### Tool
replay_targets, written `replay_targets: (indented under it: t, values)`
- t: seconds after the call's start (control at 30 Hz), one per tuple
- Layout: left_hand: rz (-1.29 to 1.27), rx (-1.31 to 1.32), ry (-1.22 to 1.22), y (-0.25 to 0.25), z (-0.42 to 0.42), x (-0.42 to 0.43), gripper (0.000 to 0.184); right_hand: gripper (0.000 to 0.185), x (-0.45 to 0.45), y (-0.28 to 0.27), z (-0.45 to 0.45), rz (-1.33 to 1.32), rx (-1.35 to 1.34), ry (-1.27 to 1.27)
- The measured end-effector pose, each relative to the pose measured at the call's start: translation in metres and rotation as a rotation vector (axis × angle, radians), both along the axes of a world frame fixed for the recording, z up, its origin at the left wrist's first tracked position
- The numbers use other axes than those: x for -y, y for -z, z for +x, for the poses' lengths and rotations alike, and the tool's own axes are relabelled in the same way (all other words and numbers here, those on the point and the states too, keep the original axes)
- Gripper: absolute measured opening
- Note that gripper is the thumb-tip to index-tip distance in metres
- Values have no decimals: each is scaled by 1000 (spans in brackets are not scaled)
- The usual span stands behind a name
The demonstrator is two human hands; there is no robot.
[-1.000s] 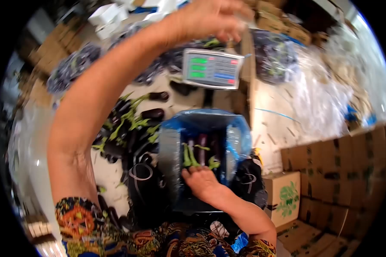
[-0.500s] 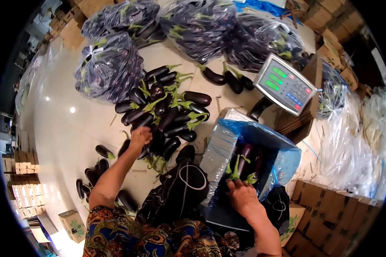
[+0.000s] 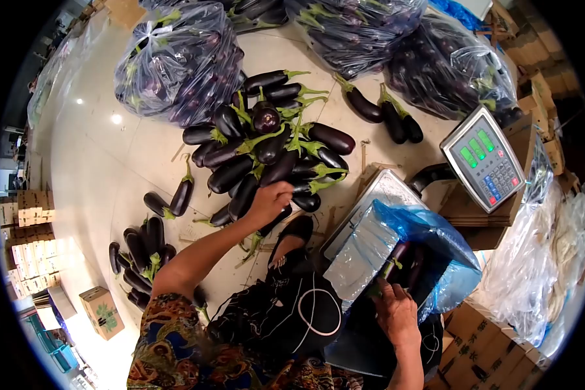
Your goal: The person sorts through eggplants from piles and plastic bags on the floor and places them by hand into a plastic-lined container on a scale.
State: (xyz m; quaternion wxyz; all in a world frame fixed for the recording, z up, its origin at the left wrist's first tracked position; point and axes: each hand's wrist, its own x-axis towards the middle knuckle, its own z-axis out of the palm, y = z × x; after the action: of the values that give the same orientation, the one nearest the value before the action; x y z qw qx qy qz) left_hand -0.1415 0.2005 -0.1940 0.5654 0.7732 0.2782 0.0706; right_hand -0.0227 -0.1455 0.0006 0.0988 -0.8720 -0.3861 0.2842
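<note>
A loose pile of dark eggplants (image 3: pixel 231 174) with green stems lies on the floor in front of me. My left hand (image 3: pixel 272 201) is over the pile's near edge with curled fingers; whatever lies inside them is hidden. Below that hand is an eggplant (image 3: pixel 276 222), partly covered. To the right, a box lined with blue plastic film (image 3: pixel 452 286) leans close to my leg, with eggplants (image 3: pixel 409 263) inside. My right hand (image 3: pixel 396 313) reaches into this box, its fingers closed around the stem end of an eggplant.
A scale with a lit green display (image 3: pixel 482 157) stands right, its metal platform (image 3: pixel 387 195) beside the box. Clear bags of eggplants (image 3: pixel 182 65) line the back. Smaller eggplant groups (image 3: pixel 143 250) lie left. Cartons (image 3: pixel 481 338) and plastic sheets (image 3: pixel 520 260) are at right.
The view has shifted, and the scale and box appear farther right and lower. My left hand has moved right across the pile. My right hand stays in the box, now curled at a stem end.
</note>
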Motion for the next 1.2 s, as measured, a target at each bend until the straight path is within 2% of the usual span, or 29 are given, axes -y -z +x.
replay_targets:
  t: [0.1,0.2,0.3,0.37,0.4,0.5,0.57,0.6,0.63,0.7,0.83,0.87,0.97,1.0,1.1,1.2]
  values:
    - [247,157,45,1,42,12,19,44,-3,-2,1,-29,-31,2]
    - [190,146,160,-32,63,22,20,45,-2,-1,1,-27,-34,2]
    - [347,190,226,-32,105,5,26,45,-3,-2,3,-26,-50,-14]
    - [496,226,218,-19,148,-15,33,45,-2,-2,5,-29,-55,-16]
    - [478,183,206,-11,173,-24,36,45,0,-1,4,-30,-55,-12]
    - [605,236,219,24,241,-41,56,50,-4,-4,6,7,-62,-15]
    - [709,172,246,54,283,-47,65,52,-3,-3,10,-16,-81,-13]
    - [690,18,318,68,301,-51,74,54,-2,-1,12,5,-96,-11]
    - [723,-2,326,73,315,-51,76,53,1,2,13,14,-94,-6]
    - [755,-121,381,84,337,-53,77,40,6,7,10,36,-58,65]
    - [835,-234,427,103,331,-42,77,39,1,7,17,53,-44,60]
    - [879,-100,371,112,321,-41,74,38,1,7,18,44,-37,56]
    - [771,-54,364,119,298,-47,62,38,-1,11,16,48,-6,56]
    - [794,-34,347,126,293,-48,50,38,-3,11,15,46,-5,60]
    - [686,18,284,135,287,-50,45,38,-4,11,13,14,-16,58]
    - [723,-40,191,125,290,-48,53,38,-3,13,9,-23,-10,62]
